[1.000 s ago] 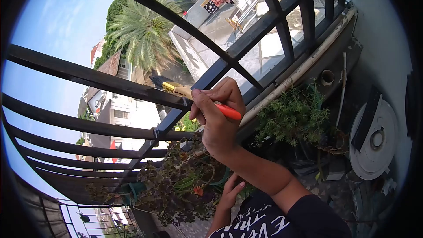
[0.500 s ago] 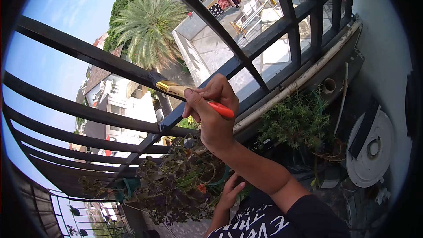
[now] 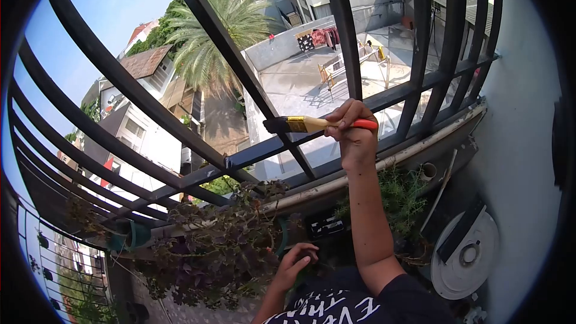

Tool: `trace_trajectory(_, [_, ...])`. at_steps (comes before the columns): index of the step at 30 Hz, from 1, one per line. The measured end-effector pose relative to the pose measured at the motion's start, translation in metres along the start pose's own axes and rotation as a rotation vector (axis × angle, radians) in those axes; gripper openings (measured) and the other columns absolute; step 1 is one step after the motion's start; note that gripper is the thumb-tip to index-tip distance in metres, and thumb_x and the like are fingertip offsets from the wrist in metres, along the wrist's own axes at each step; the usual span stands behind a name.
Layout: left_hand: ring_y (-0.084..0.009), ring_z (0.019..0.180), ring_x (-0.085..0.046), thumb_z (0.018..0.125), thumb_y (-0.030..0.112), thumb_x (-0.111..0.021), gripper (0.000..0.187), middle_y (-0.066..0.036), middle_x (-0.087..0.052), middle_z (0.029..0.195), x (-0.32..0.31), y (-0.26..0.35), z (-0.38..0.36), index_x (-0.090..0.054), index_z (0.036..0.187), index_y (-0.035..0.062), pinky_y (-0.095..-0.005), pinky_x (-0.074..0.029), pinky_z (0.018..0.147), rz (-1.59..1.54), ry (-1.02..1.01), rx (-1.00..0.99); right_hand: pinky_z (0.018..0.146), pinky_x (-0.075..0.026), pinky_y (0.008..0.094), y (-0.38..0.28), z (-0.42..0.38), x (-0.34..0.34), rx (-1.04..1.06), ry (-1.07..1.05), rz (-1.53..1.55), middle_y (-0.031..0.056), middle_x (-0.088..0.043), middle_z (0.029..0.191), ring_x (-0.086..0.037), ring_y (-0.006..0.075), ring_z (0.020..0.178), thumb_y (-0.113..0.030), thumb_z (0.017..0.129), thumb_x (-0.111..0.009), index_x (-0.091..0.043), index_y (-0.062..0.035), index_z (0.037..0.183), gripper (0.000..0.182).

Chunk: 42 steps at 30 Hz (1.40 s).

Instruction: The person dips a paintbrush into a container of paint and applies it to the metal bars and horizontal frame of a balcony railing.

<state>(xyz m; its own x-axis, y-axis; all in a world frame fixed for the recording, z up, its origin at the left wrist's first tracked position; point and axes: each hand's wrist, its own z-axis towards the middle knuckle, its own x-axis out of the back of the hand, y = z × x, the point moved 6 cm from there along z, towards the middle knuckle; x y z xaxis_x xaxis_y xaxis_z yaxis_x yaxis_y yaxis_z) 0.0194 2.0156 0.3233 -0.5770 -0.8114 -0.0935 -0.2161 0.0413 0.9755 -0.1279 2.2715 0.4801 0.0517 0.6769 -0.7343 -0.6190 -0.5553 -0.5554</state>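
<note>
My right hand (image 3: 354, 125) is closed around the handle of a paintbrush (image 3: 306, 123), which has a red-ended, pale wooden handle and a gold-coloured ferrule. Its dark bristles point left and overlap an upright black bar of the metal railing (image 3: 246, 81), just above the crossbar. Lower down, my left hand (image 3: 294, 266) hangs near my shirt with its fingers loosely bent and apart, holding nothing. It is nearest to the leafy purple plant (image 3: 210, 246) and a dark rectangular object with white marks (image 3: 326, 226).
A pale pipe-like ledge (image 3: 396, 159) runs below the railing. Right of my arm are a green bushy plant (image 3: 402, 198), a round white disc (image 3: 465, 255) with a black strip across it, and a wall (image 3: 528, 144). A green pot (image 3: 129, 235) hangs at left.
My right hand has moved right with the paintbrush, and the bristles are now at another bar. The view has turned, showing more of the terrace beyond. My left hand shows more fully.
</note>
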Motion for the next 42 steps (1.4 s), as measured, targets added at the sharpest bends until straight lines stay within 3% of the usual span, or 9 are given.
trace_trajectory(5, [-0.0151,0.098,-0.055,0.090,0.017,-0.052,0.032,-0.008,-0.060,0.099,-0.003,0.001,-0.004,-0.054,0.118,0.0006,-0.0290,-0.040,0.090,-0.016,-0.003,0.005,0.060,-0.052,0.0307,-0.021,0.029,-0.031,0.124,-0.059,0.136,0.0148,-0.056,0.080,-0.059,0.0217,0.070,0.022,0.060,-0.056,-0.051,-0.0006,0.071,0.026])
trace_trajectory(9, [-0.0123,0.094,-0.055,0.092,0.014,-0.052,0.029,-0.006,-0.060,0.097,-0.001,-0.001,-0.006,-0.055,0.118,0.0022,-0.0263,-0.042,0.084,-0.016,-0.006,-0.038,0.054,-0.051,0.0287,-0.022,0.030,-0.031,0.081,-0.028,0.076,0.0121,-0.056,0.077,-0.060,0.0214,0.068,0.022,0.060,-0.053,-0.051,-0.0009,0.069,0.025])
trace_trajectory(16, [-0.0136,0.095,-0.056,0.092,0.013,-0.053,0.029,-0.006,-0.060,0.097,0.004,-0.009,-0.012,-0.056,0.117,0.0007,-0.0269,-0.042,0.086,-0.033,0.033,-0.041,0.044,-0.047,0.0249,-0.016,0.004,-0.007,0.019,0.180,0.048,0.0102,-0.057,0.072,-0.059,0.0178,0.054,0.018,0.064,-0.062,-0.052,-0.0035,0.069,0.024])
trace_trajectory(21, [-0.0155,0.096,-0.057,0.091,0.013,-0.053,0.029,-0.007,-0.060,0.097,0.002,-0.009,-0.015,-0.056,0.117,-0.0008,-0.0281,-0.042,0.089,-0.025,0.052,0.005,0.039,-0.041,0.0208,-0.026,-0.006,-0.016,0.206,0.247,0.306,0.0066,-0.057,0.071,-0.063,0.0158,0.054,0.001,0.083,-0.069,-0.040,-0.0102,0.082,0.032])
trace_trajectory(26, [-0.0155,0.096,-0.057,0.092,0.013,-0.053,0.030,-0.007,-0.060,0.097,-0.007,-0.005,-0.006,-0.055,0.118,-0.0004,-0.0288,-0.042,0.089,0.008,0.028,0.093,0.038,-0.043,0.0237,0.025,-0.014,-0.035,-0.029,0.252,0.408,0.0032,-0.050,0.066,-0.064,0.0187,0.053,0.004,0.084,-0.067,-0.039,-0.0108,0.080,0.032])
trace_trajectory(30, [-0.0154,0.093,-0.057,0.089,0.020,-0.054,0.035,-0.008,-0.062,0.095,-0.010,0.001,0.004,-0.055,0.117,0.0001,-0.0287,-0.042,0.083,0.076,0.073,0.136,0.034,-0.038,0.0254,0.021,-0.017,-0.012,-0.036,0.225,0.506,0.0017,-0.045,0.064,-0.060,0.0185,0.047,0.005,0.085,-0.062,-0.034,-0.0109,0.075,0.034])
trace_trajectory(34, [-0.0151,0.097,-0.056,0.093,0.015,-0.051,0.030,-0.007,-0.060,0.098,-0.007,-0.006,0.010,-0.054,0.119,-0.0001,-0.0294,-0.040,0.088,0.044,0.030,0.154,0.034,-0.036,0.0242,0.006,-0.008,-0.008,0.092,0.377,0.449,0.0017,-0.043,0.063,-0.059,0.0176,0.045,0.004,0.086,-0.062,-0.033,-0.0108,0.075,0.034])
trace_trajectory(38, [-0.0150,0.097,-0.056,0.093,0.015,-0.051,0.031,-0.007,-0.060,0.098,-0.011,-0.010,0.017,-0.053,0.120,0.0000,-0.0290,-0.040,0.087,0.057,0.018,0.168,0.034,-0.035,0.0233,0.022,-0.005,-0.030,-0.083,0.288,0.404,0.0032,-0.050,0.058,-0.061,0.0164,0.045,0.002,0.085,-0.064,-0.037,-0.0101,0.075,0.032])
trace_trajectory(42, [-0.0153,0.097,-0.056,0.094,0.015,-0.051,0.031,-0.007,-0.060,0.098,-0.018,-0.009,0.023,-0.053,0.120,-0.0002,-0.0288,-0.040,0.087,0.046,0.003,0.163,0.032,-0.031,0.0233,0.014,-0.006,-0.020,-0.145,0.364,0.252,0.0014,-0.046,0.055,-0.058,0.0156,0.041,0.004,0.084,-0.063,-0.035,-0.0107,0.071,0.034])
